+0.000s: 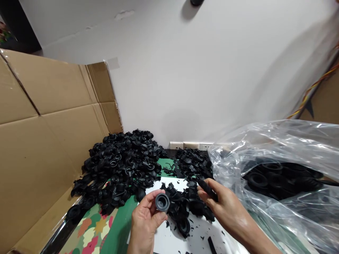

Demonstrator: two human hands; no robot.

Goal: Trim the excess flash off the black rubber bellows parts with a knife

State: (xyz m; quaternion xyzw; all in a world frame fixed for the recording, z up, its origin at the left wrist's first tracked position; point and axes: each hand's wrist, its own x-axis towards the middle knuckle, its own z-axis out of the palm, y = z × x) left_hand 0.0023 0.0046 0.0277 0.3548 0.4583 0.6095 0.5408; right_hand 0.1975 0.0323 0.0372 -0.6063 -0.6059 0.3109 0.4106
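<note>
My left hand (145, 221) is closed around a round black rubber part (162, 202), its ringed hollow end turned up toward me. Held in the closed fingers of my right hand (226, 203) is a slim dark handled tool (208, 190); a thin tip seems to point left, but its exact kind is unclear. The two hands are apart. Between them, a small heap of black rubber pieces (182, 208) lies on a white sheet (165, 240), with black scraps scattered around it.
A large pile of black rubber parts (127, 162) rests against a cardboard panel (53, 137) on the left. Another pile (194, 160) sits at the back, near wall sockets (190, 145). On the right, a clear plastic bag (230, 158) holds more black parts (275, 180).
</note>
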